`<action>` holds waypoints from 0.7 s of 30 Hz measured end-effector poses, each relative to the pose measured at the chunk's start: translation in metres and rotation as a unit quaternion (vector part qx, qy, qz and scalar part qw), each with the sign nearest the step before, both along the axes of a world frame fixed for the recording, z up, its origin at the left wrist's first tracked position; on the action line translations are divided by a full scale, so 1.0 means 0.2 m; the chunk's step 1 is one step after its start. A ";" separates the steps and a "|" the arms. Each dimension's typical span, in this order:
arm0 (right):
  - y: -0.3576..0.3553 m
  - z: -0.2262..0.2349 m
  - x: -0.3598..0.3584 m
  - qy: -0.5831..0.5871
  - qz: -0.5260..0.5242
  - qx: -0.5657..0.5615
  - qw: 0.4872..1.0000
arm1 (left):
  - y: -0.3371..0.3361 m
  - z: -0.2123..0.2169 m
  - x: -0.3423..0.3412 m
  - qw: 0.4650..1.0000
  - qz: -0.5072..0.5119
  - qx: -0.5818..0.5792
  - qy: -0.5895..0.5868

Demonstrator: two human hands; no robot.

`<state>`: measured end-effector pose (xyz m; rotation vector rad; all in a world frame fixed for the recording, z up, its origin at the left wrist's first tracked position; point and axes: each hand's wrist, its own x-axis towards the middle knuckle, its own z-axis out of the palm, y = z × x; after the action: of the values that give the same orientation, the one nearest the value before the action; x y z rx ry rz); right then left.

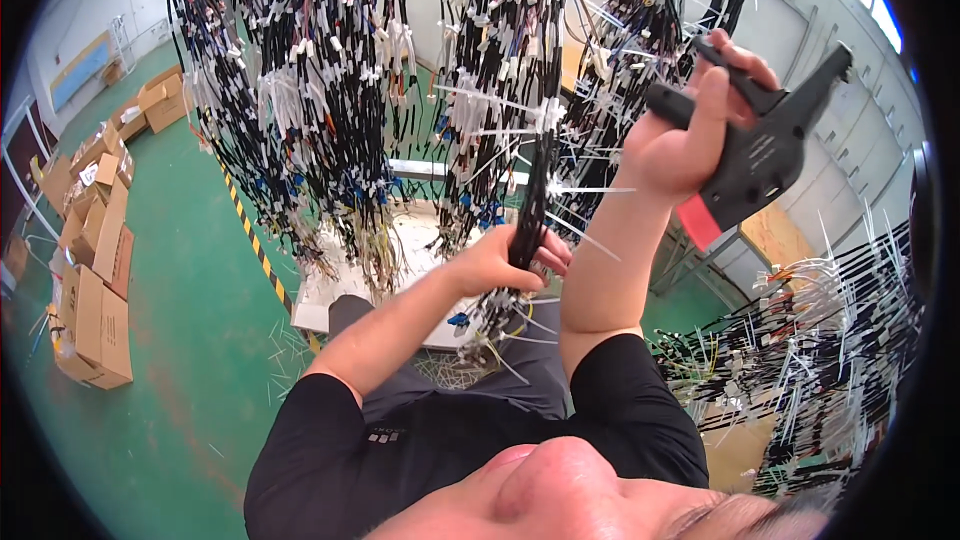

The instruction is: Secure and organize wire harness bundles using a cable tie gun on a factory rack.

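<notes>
My left hand (500,265) is wrapped round the lower part of a hanging black wire harness (538,202). Long white cable-tie tails stick out from the harness at several heights, and its loose wire ends and connectors dangle below the hand. Raised to the right, at about the height of the harness's upper part, my right hand (685,140) grips a black cable tie gun (768,152) with a red end. The gun's nose points up and to the right, apart from the harness.
Thick bundles of wire harnesses (300,70) hang ahead and to the left. More harnesses with white tie tails (840,330) are at the right. Below lies a white tray (312,312). Cardboard boxes (100,325) line the left, beyond yellow-black floor tape (258,245).
</notes>
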<state>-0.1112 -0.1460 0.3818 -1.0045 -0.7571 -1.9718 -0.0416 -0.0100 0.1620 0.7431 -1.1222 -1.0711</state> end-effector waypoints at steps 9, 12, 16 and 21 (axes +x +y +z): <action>-0.03 0.09 -0.04 -0.086 0.039 0.094 0.991 | -0.10 0.04 -0.19 0.980 0.168 -0.085 -0.067; -0.07 0.14 -0.04 -0.085 0.079 0.117 0.986 | -0.06 0.00 -0.15 0.989 0.136 0.003 -0.052; -0.08 0.20 -0.08 -0.089 0.089 0.145 0.981 | -0.12 0.00 -0.12 0.968 0.193 -0.123 -0.104; -0.10 0.17 -0.07 -0.076 0.120 0.149 0.979 | -0.12 -0.03 -0.12 0.982 0.150 -0.082 -0.084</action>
<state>-0.1254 -0.1669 0.4149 -0.5628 -0.6087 -1.8931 -0.0664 -0.0343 0.1563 0.8502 -1.1814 -0.6634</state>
